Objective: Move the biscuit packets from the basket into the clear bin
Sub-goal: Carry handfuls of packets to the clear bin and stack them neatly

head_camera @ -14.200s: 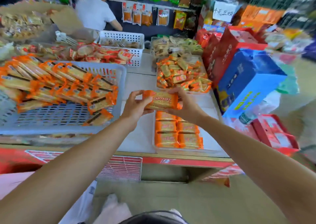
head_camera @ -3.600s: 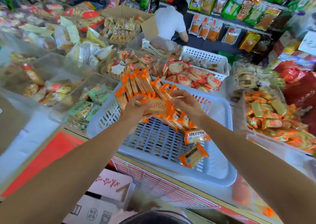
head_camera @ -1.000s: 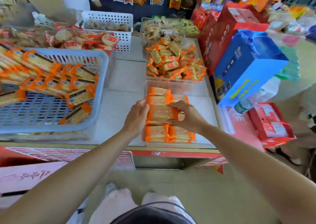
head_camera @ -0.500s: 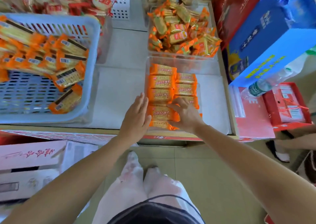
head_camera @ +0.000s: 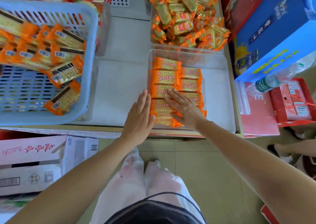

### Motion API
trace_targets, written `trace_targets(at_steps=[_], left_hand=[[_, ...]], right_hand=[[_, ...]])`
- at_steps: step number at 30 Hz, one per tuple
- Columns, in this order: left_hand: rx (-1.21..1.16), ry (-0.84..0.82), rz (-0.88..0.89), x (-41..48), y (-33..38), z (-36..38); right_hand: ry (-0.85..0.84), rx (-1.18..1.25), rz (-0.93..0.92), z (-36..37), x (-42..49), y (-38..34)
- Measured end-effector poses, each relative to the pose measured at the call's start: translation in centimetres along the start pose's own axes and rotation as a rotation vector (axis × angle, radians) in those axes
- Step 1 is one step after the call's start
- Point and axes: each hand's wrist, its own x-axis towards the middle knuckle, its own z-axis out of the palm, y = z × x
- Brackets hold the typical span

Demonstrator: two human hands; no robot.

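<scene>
Fingers straight and empty at the clear bin (head_camera: 219, 93), the left hand (head_camera: 138, 119) sits nearer than the right hand (head_camera: 185, 110) to the biscuit packets (head_camera: 65, 73) in the basket (head_camera: 91, 56), left of the bin.

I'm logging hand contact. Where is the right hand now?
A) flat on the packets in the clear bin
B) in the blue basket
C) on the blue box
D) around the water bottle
A: the right hand lies flat on the biscuit packets in the clear bin.
</scene>
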Motion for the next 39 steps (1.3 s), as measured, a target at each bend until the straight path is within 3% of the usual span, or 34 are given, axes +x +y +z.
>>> trace_targets(at_steps=[7,10,18,25,30,39], left_hand=[[0.072,-0.047,0.009,-0.3,0.2,-1.0],[0.012,-0.006,0.020,-1.1,1.2,-3.1],[-0.074,0.520,0.281,-4.5,1.5,-12.5],[0.104,0.841,0.021,-7.4,-6.5,-20.4],[0.180,0.695,-0.282,-9.9,-16.1,-23.4],[0.238,0.503,-0.500,-12.9,-32.3,-29.4]], right_hand=[[-0.050,0.080,0.053,-1.1,0.2,-0.4],[0.073,0.150,0.027,-2.6,0.5,-1.4],[0.428,0.530,-0.049,-10.7,5.4,-9.6],[0.383,0.612,-0.310,-14.0,12.3,-21.1],[0.273,0.517,-0.428,-13.2,18.9,-27.5],[0.192,0.400,-0.414,-10.1,30.7,-37.6]])
